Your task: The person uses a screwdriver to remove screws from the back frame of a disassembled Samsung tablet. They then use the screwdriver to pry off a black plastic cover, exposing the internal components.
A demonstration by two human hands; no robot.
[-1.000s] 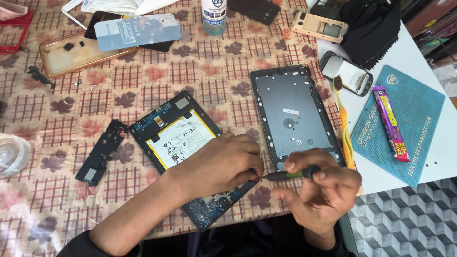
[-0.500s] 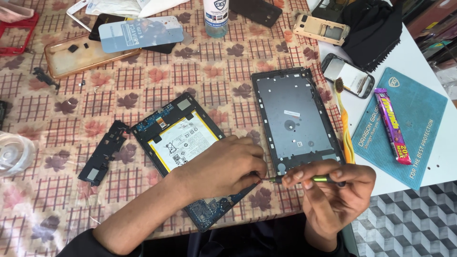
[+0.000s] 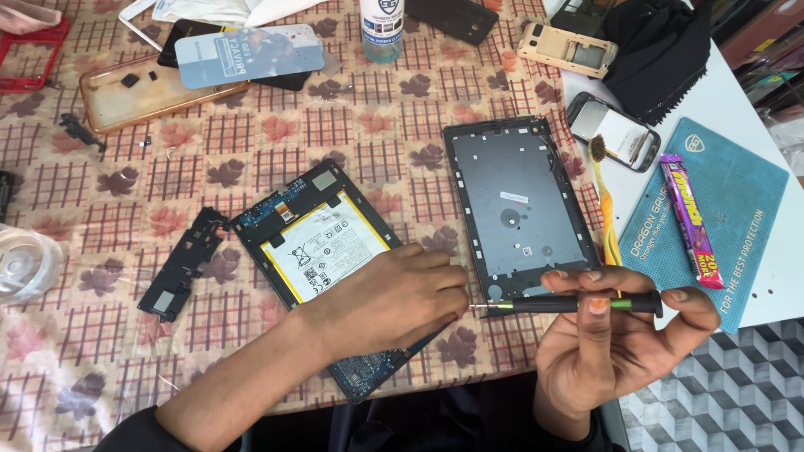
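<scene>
Head view: a table with a brown and pink flower-check cloth (image 3: 352,134), seen from above.
Right hand (image 3: 615,339): palm up, fingers curled around a thin black screwdriver with a green ring (image 3: 578,304), which lies flat with its metal tip pointing left.
Left hand (image 3: 389,297): fingers bunched together right at the screwdriver tip; I cannot tell if they pinch anything.
Opened tablet with a white battery (image 3: 322,251): it lies tilted under the left hand, which covers its lower part.
Battery label: white, with small black marks.
Dark grey tablet back cover (image 3: 519,205): flat, just beside the right hand.
Purple and yellow snack wrapper (image 3: 691,219): long and thin, on a blue-green rubber mat (image 3: 737,209) at the right.
Yellow toothbrush (image 3: 605,209): between the cover and the mat.
Black plastic frame piece (image 3: 180,264): left of the tablet.
</scene>
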